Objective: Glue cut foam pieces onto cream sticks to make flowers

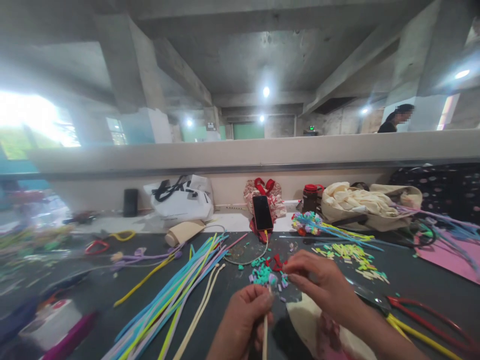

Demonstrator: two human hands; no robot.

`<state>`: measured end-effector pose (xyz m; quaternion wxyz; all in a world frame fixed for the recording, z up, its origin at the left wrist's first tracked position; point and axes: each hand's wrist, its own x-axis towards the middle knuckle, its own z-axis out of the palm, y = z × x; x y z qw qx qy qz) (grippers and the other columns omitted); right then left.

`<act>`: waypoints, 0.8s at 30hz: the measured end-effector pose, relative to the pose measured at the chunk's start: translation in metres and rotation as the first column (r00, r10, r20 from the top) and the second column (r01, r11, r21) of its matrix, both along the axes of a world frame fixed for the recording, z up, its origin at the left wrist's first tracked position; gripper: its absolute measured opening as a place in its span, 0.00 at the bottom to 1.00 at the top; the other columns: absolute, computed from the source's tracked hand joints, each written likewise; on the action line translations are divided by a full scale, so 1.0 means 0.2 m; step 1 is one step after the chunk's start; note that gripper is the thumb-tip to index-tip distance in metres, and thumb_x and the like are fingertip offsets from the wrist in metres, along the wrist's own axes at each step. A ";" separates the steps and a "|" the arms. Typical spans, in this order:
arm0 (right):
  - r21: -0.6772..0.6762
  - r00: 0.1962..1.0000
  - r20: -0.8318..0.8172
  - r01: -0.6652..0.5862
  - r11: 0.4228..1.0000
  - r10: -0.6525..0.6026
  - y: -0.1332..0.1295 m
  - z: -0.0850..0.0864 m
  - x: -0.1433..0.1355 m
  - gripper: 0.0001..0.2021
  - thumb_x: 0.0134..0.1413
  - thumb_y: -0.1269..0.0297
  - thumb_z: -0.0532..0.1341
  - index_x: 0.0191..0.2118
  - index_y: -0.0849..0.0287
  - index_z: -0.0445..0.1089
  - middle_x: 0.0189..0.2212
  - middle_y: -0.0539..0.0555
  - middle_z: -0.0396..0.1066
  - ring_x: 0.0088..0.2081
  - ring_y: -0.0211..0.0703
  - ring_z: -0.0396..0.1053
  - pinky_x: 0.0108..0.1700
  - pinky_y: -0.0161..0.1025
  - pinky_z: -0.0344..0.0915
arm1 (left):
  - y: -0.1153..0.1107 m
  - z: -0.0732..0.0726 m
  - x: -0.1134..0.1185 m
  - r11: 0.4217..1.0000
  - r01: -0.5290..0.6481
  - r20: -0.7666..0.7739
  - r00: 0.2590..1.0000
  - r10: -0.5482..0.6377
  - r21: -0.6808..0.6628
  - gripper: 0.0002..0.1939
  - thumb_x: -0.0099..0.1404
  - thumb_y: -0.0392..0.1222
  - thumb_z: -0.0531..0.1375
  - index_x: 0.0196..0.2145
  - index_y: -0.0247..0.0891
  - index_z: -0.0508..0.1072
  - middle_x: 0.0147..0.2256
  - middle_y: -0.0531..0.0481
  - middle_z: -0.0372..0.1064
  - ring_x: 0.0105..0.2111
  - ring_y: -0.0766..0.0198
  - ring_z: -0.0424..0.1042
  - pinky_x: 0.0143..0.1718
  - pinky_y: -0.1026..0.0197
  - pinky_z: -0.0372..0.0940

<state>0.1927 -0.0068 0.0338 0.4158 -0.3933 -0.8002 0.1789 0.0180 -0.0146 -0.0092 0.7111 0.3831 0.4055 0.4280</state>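
Observation:
My left hand (243,315) is closed around a thin cream stem (266,332) that stands roughly upright, with a small pale purple and teal tip (272,281) above the thumb. To its right, my right hand (324,287) has thumb and fingers drawn together beside the red pieces (276,262); what lies between the fingertips, if anything, I cannot make out. Small teal pieces (262,274) are heaped just beyond both hands. Long fuzzy stems (176,290) in blue, yellow and lilac lie to the left, and cream stems (202,302) lie closer to my left hand.
A phone (263,212) with a plugged-in cable leans against a patterned bag (277,192). Yellow cut pieces (352,256) and a bunch of coloured flowers (306,221) lie at the right. Red-handled scissors (423,310) rest near my right forearm. Behind the partition is a person (392,122).

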 end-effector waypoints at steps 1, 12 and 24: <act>-0.087 0.998 -0.048 0.041 0.995 -0.045 0.00 -0.01 -0.02 0.04 0.48 0.68 0.58 0.30 0.59 0.70 0.26 0.50 0.69 0.29 0.36 0.65 0.30 0.31 0.60 | 0.00 0.00 0.00 1.000 -0.023 0.007 1.000 0.023 0.012 0.19 0.41 0.51 0.65 0.21 0.36 0.62 0.11 0.59 0.61 0.06 0.78 0.51 0.08 0.74 0.44; -0.541 0.939 -0.304 -0.032 0.840 -0.159 -0.04 -0.04 -0.14 0.04 0.37 0.68 0.58 0.22 0.64 0.67 0.14 0.46 0.62 0.17 0.31 0.58 0.17 0.27 0.51 | 0.00 0.00 0.01 0.989 -0.094 -0.017 0.995 0.096 0.111 0.21 0.37 0.52 0.66 0.19 0.35 0.63 0.13 0.55 0.64 0.07 0.77 0.53 0.08 0.74 0.44; -0.594 0.925 -0.338 -0.065 0.802 -0.176 -0.04 -0.05 -0.15 0.04 0.33 0.67 0.58 0.20 0.63 0.67 0.14 0.46 0.63 0.16 0.31 0.59 0.16 0.27 0.51 | -0.02 0.01 0.03 0.967 -0.140 -0.140 0.975 0.172 0.214 0.18 0.40 0.51 0.64 0.18 0.36 0.63 0.12 0.56 0.63 0.08 0.77 0.52 0.08 0.73 0.46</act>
